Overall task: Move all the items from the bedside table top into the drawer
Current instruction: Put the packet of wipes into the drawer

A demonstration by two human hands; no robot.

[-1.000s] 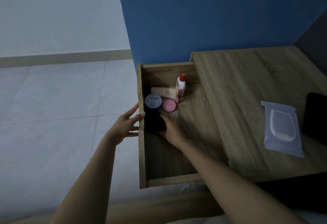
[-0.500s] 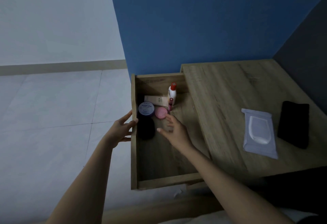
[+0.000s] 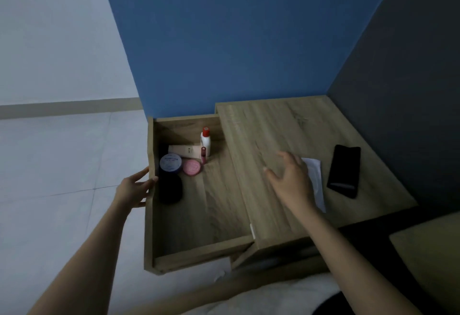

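Note:
The wooden drawer [image 3: 199, 252] stands pulled out to the left of the bedside table top [image 3: 273, 128]. Inside it lie a black round item [image 3: 170, 189], a purple-lidded jar [image 3: 170, 162], a pink compact [image 3: 192, 167], a beige tube [image 3: 184, 150], a white bottle with a red cap [image 3: 205, 140] and a small red lipstick [image 3: 203, 155]. On the table top rest a white wipes pack [image 3: 315, 177] and a black phone [image 3: 344, 170]. My left hand [image 3: 133, 187] grips the drawer's left wall. My right hand [image 3: 290, 181] hovers with fingers spread, partly covering the wipes pack.
A blue wall [image 3: 224, 40] rises behind the table and a dark panel [image 3: 410, 90] bounds its right side. Pale tiled floor [image 3: 62, 165] lies to the left. A white bed edge [image 3: 261, 299] and a pillow [image 3: 428, 252] fill the bottom right.
My right hand left the black round item in the drawer and swung right over the table top to the wipes pack. My left hand kept its hold on the drawer's wall.

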